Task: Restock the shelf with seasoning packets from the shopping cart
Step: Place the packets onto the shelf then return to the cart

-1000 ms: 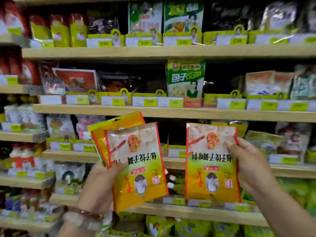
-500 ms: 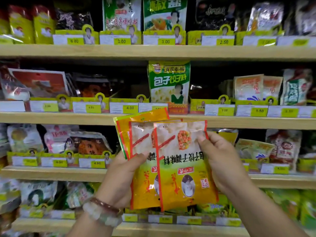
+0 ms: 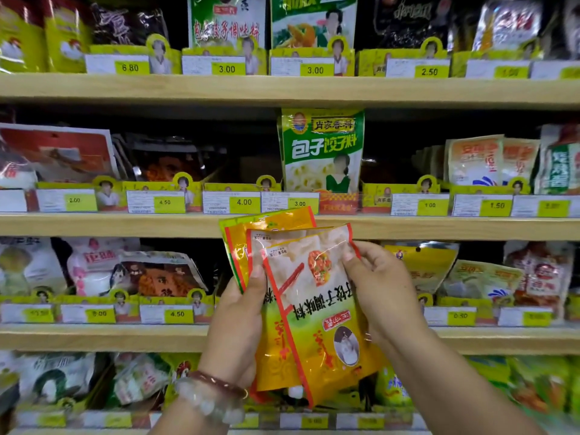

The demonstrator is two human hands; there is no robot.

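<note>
- Glossy, flat seasoning packets (image 3: 317,312), yellow-orange with red edging, fanned upside down in front of the wooden shelf (image 3: 125,226).
- Left hand (image 3: 238,328) grips the stack, thumb across the front.
- Right hand (image 3: 381,293) pinches the nearest packet's top edge.
- Crinkly pouches behind, a tall green packet (image 3: 323,152) above, price tags (image 3: 244,202) along the rails.

A shop: wooden shelves (image 3: 282,89) carry price tags (image 3: 226,69).

green dumpling-seasoning bag (image 3: 322,152) – upright at 12 o'clock | yellow price tags (image 3: 244,202) – along shelf edges | red-and-white pouches (image 3: 544,277) at 3 o'clock | dark bags (image 3: 169,158) at 10 o'clock
</note>
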